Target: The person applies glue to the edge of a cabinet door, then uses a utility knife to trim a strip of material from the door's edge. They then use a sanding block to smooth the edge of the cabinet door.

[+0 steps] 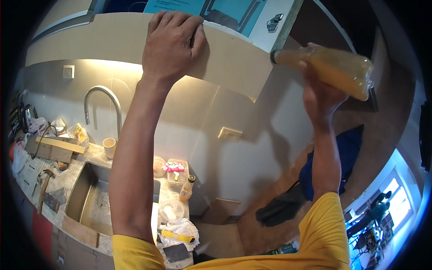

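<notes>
My left hand is raised high, its fingers curled over the edge of a pale wood-faced wall cabinet. To the right, my right hand is closed around a clear plastic bottle with yellow-orange contents. The bottle lies tilted on its side, and its dark neck end meets the rough side edge of the cabinet. A metal hinge plate is fixed to the white inner wall near that edge. Inside the cabinet sits a blue printed box.
Below are a steel sink, a curved faucet and a cup. A hammer and wood offcuts lie left. Food containers and a small bottle stand right of the sink. Dark cloth hangs at right.
</notes>
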### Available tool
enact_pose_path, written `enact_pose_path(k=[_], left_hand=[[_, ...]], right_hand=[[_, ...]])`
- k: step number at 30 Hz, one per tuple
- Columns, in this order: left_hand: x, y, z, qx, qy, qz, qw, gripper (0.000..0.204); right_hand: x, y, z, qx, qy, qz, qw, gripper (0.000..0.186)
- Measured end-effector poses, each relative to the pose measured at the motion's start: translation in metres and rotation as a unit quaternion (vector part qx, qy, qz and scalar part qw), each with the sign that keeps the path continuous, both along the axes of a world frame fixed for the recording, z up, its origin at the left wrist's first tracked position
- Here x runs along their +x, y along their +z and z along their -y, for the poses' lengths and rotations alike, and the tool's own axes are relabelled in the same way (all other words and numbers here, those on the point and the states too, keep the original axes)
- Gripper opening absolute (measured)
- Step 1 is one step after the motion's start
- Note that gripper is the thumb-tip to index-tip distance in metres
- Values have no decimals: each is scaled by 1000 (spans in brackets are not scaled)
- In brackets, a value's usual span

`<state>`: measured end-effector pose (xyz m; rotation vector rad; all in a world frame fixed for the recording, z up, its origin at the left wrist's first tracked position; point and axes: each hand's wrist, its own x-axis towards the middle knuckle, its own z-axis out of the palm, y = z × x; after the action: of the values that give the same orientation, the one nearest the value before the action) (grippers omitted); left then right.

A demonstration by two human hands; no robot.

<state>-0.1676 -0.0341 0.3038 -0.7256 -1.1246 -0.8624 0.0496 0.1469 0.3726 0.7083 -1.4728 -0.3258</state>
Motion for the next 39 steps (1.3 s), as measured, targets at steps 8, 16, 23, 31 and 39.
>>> enact_pose_path(k=[8, 16, 23, 31, 39], left_hand=[[3, 1, 4, -13, 14, -13, 1000, 22], [4, 0, 4, -13, 22, -6, 1000, 21], [4, 3, 3, -14, 8, -15, 1000, 21], [-3, -1, 0, -5, 8, -8, 1000, 21], [-1, 0, 2, -14, 14, 8, 1000, 22]], right_hand=[[-2, 19, 12, -46, -56, -40, 997, 30], [0, 5, 6, -28, -62, 9, 998, 28], [7, 1, 1, -46, -3, 35, 998, 27], [5, 6, 6, -20, -62, 10, 998, 29], [10, -12, 2, 85, -166, -66, 980, 37]])
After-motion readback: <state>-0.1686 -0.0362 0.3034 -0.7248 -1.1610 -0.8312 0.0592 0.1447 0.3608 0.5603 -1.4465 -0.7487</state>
